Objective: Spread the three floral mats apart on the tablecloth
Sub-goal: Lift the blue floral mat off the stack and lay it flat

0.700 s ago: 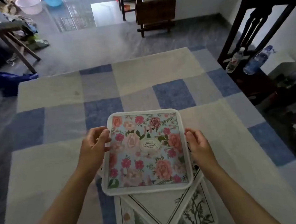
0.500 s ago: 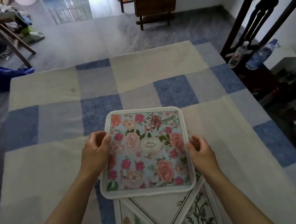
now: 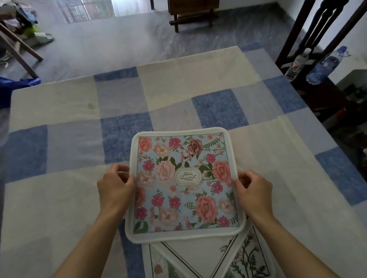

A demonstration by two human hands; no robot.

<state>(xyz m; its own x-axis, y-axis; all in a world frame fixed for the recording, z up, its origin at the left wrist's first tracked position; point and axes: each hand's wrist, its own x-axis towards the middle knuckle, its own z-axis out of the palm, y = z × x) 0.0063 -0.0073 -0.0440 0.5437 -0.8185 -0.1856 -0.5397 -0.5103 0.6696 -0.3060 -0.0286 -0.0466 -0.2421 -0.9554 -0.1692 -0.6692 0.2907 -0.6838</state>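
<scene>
A light blue mat with pink roses (image 3: 182,184) is on top of the pile, held slightly raised over the checked tablecloth (image 3: 70,196). My left hand (image 3: 115,189) pinches its left edge and my right hand (image 3: 255,191) pinches its right edge. Under it lies a white mat with a dark line border (image 3: 205,257), turned so one corner points toward me. At the bottom lies a white mat with green ferns and daisies (image 3: 167,276), mostly covered by the other two.
The blue and cream tablecloth spreads wide to the left, right and far side of the pile. A dark wooden chair (image 3: 324,22) stands at the table's right, with two plastic bottles (image 3: 315,66) on its seat. Wooden furniture stands on the grey floor beyond.
Both hands have slid the rose mat a little away from me, uncovering more of the two mats beneath. Their grip on its edges is unchanged.
</scene>
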